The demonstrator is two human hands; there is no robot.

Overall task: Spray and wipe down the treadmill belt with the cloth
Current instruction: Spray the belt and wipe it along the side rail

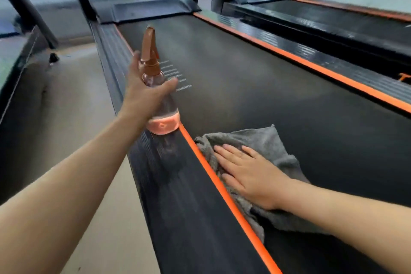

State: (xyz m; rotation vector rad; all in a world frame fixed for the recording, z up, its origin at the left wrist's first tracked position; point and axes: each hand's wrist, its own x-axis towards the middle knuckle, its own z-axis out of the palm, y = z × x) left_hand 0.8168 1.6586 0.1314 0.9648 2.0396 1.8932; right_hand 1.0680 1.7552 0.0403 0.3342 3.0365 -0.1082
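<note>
A clear spray bottle (164,115) with a brown trigger head and an orange base stands upright on the treadmill's left side rail (178,184). My left hand (142,93) is at the bottle's body, the fingers and thumb spread straight either side of it, not curled round it. A grey cloth (258,140) lies crumpled on the black treadmill belt (255,78), against the orange strip (224,193) at the belt's left edge. Flat on the cloth, my right hand (249,171) presses it down with straight fingers.
The belt runs away from me to the motor cover (155,9) between two black uprights. A second treadmill (333,22) with orange trim stands to the right. Beige floor (89,118) lies to the left, with another machine's frame at the far left.
</note>
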